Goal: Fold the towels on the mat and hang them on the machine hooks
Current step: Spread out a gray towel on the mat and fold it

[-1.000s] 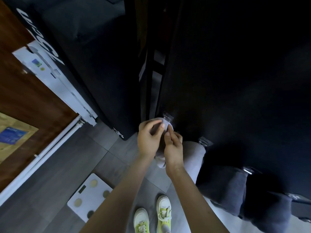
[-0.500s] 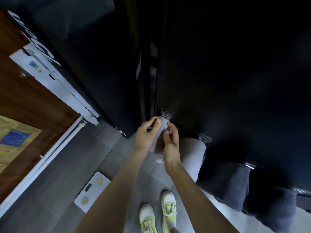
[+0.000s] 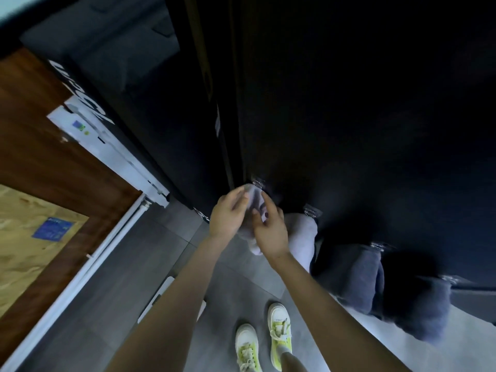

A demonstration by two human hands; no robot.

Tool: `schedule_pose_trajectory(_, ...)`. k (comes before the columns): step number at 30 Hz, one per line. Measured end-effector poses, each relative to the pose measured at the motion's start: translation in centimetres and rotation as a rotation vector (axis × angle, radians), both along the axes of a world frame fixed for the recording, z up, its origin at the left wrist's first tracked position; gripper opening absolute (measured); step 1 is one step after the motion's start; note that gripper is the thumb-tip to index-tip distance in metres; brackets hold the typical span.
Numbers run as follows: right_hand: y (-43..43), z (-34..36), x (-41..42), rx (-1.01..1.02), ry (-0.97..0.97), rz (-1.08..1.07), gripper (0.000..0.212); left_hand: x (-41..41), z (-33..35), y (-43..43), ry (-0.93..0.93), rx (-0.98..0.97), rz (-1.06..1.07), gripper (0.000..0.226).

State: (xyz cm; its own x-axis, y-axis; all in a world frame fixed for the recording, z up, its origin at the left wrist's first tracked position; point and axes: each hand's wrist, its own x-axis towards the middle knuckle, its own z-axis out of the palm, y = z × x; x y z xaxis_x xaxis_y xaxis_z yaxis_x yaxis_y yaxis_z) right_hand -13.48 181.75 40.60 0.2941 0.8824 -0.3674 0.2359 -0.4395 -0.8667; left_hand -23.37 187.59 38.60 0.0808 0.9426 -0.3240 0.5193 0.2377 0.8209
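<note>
Both hands met at a soft, pale grey towel (image 3: pixel 253 200) bunched into a rounded lump just under the first metal hook (image 3: pixel 257 183) on the smooth black machine (image 3: pixel 349 116). The left hand (image 3: pixel 228 214) cupped its side, fingers curled on the cloth; the right hand (image 3: pixel 269 232) pinched the fabric with thumb and fingers. The towel's lower part was hidden behind the hands. Beside it hung another pale towel (image 3: pixel 302 237), then two darker, plush ones (image 3: pixel 354 275), blurred and dim.
</note>
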Motion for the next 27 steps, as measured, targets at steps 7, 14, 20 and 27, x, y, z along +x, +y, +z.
schedule_pose_trajectory(7, -5.3, 3.0, 1.6, 0.097, 0.043, -0.055, 0.029, -1.9, 5.5, -4.1, 0.066, 0.207, -0.189, 0.030)
schedule_pose_trajectory(14, -18.8, 3.6, 3.7, -0.024, -0.031, -0.233, 0.015, -0.9, 10.2, -10.9, 0.057, 0.241, -0.605, 0.025)
schedule_pose_trajectory(20, -34.2, 3.3, 5.2, -0.285, -0.046, -0.426, 0.015, 3.6, 10.4, -19.7, 0.038, 0.186, -1.020, 0.043)
schedule_pose_trajectory(27, -52.6, 4.0, 7.0, -0.421, 0.029, -0.931, 0.019, 15.6, 11.1, -32.3, 0.002, 0.206, -1.490, 0.012)
